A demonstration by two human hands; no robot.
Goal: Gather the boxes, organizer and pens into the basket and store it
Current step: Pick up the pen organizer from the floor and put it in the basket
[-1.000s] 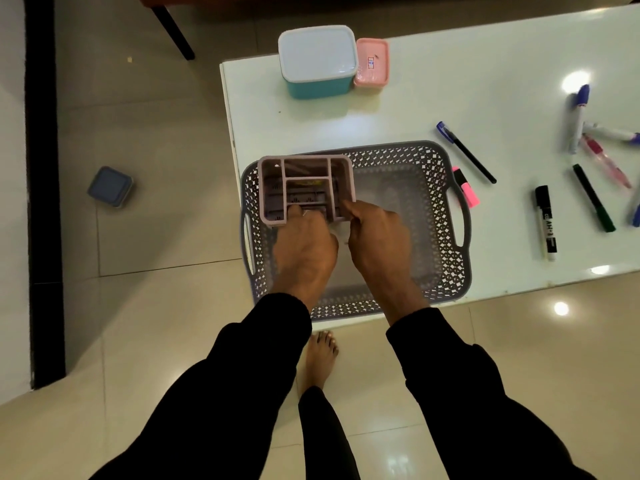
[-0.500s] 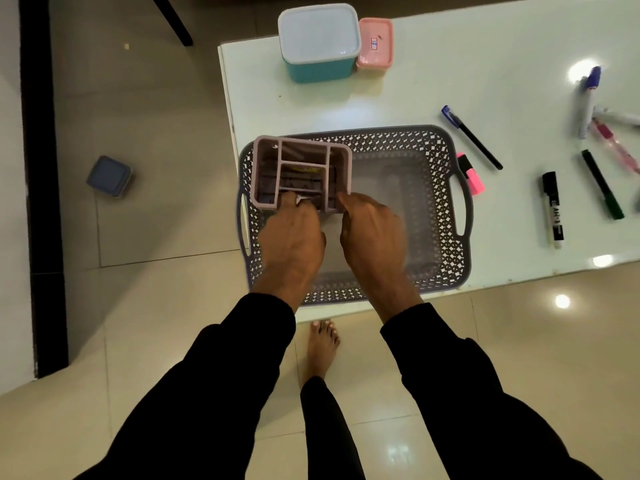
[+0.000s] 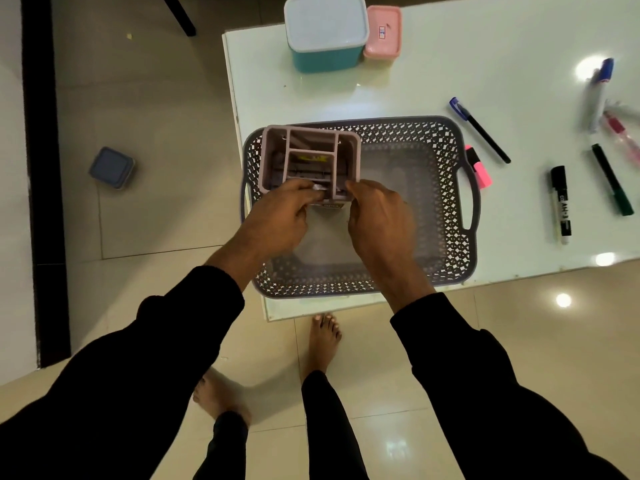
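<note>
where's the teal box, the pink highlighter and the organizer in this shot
teal box point(image 3: 325, 29), head view, on its pale lid
pink highlighter point(image 3: 482, 174), head view, on its pink body beside the basket's right handle
organizer point(image 3: 273, 154), head view, on its left compartment wall

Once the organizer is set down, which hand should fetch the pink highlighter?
The right hand, probably. The pink highlighter lies on the table just outside the basket's right handle, on that hand's side. The left hand holds the organizer at the basket's far-left corner and would have to cross over.
</note>
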